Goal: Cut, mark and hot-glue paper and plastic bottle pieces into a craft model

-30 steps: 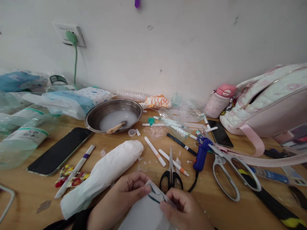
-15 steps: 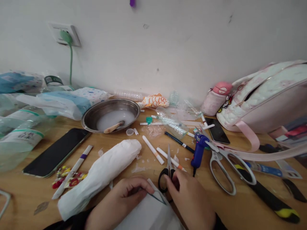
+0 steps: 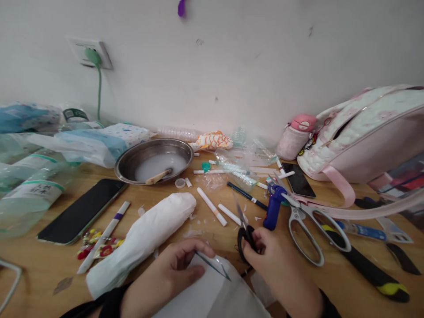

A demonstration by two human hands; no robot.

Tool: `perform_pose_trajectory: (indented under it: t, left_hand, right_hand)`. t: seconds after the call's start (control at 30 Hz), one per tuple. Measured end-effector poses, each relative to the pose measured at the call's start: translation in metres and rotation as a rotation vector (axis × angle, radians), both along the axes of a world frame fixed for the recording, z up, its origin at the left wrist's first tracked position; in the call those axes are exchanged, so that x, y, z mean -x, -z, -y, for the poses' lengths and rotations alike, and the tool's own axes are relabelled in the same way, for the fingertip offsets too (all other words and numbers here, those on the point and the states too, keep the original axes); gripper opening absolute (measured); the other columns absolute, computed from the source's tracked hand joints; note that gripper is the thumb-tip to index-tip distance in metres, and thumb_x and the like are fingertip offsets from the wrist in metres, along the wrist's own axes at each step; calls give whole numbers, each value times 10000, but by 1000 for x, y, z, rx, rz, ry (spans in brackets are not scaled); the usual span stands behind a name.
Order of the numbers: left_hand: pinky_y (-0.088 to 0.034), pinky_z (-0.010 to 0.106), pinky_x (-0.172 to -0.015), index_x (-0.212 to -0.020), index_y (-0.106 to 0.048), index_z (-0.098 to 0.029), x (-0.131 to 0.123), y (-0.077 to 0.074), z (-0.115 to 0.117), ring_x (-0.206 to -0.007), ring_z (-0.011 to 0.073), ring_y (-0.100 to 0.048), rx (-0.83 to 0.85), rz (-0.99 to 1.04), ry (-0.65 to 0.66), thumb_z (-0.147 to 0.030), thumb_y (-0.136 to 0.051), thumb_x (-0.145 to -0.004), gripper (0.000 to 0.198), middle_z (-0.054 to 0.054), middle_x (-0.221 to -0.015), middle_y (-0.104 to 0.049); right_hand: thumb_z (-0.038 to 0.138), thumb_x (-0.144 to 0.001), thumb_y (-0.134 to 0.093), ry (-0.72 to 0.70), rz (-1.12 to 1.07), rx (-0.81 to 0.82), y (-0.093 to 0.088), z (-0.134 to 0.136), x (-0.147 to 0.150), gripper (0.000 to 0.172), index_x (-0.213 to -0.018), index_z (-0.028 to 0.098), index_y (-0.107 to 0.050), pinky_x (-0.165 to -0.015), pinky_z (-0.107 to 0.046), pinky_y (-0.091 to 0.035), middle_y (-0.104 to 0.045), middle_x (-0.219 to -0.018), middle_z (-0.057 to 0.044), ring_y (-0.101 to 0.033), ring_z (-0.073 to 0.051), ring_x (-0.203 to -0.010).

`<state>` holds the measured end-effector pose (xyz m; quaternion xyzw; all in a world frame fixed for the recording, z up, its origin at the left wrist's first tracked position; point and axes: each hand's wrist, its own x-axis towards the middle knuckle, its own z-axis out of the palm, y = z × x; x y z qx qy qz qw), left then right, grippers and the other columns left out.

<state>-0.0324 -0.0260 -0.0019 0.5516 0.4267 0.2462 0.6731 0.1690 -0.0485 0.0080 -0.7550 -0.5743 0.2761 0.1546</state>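
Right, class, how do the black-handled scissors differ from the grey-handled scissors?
The black-handled scissors are held in the right grip, while the grey-handled scissors lie on the table. The black-handled scissors look smaller than the grey-handled scissors. The grey-handled scissors have long, wide-spread loops; the black-handled scissors have shorter loops, closer together. Both have metal blades.

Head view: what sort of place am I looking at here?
Probably a home craft workspace on a wooden table against a wall, judging by the blue hot glue gun, the black-handled scissors in the right hand, and the metal bowl of cloudy liquid.
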Motion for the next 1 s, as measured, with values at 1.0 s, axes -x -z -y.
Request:
perform_pose_trajectory:
  t: [1.0]
  left_hand:
    - [-302, 218, -589, -648, -527, -187, -2, -1, -1, -630, 110, -399, 90, -1, 115, -99, -579, -649, 103, -64, -646, -470]
  right_hand:
    - [335, -718, -575, 32, -137, -130, 3, 4, -7, 135, -664, 212, -557, -501, -262, -316, -547, -569, 5, -489, -167, -554]
